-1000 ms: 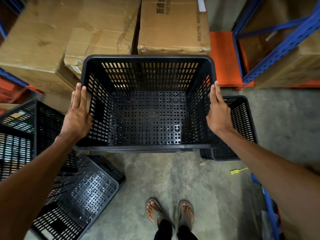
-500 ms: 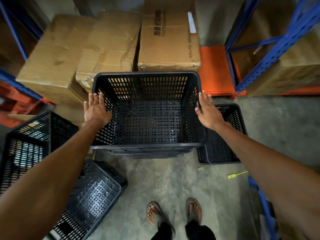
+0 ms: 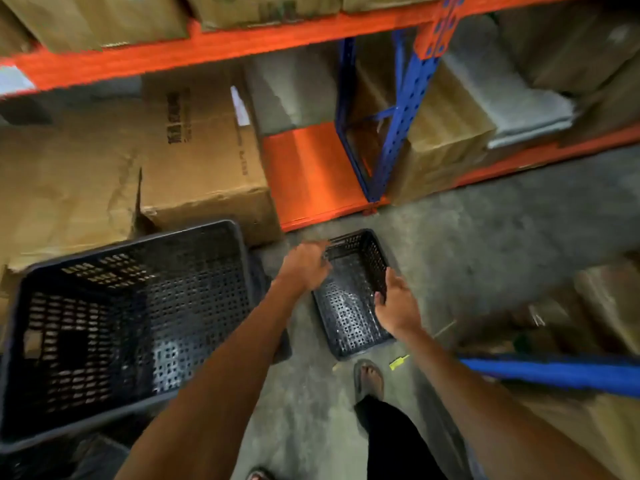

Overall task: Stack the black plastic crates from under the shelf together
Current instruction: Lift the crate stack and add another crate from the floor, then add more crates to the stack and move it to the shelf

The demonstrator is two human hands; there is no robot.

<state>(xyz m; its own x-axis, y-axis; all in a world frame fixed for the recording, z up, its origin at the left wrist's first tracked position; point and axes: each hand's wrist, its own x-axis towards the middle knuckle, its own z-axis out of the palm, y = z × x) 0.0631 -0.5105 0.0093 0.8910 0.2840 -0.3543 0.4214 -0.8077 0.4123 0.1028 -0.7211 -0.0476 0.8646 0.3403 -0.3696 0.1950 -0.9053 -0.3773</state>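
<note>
A small black perforated crate [image 3: 349, 306] stands on the concrete floor in the middle of the view. My left hand [image 3: 304, 268] curls its fingers over the crate's left rim near the far corner. My right hand [image 3: 394, 306] grips the right wall, thumb inside. The image is motion-blurred. A large black crate [image 3: 138, 323] sits at the left, nested on other black crates whose edges show beneath it; neither hand touches it.
Cardboard boxes [image 3: 201, 150] stand behind the large crate under an orange shelf beam [image 3: 207, 46]. A blue rack upright [image 3: 394, 116] rises behind the small crate. A blue beam [image 3: 554, 372] juts in at the right. My sandalled foot [image 3: 369, 375] is beside a yellow scrap [image 3: 398, 362].
Both hands have left the large crate, now nested on the stack at the left. The view swung right, and my hands have come onto the small crate's rims.
</note>
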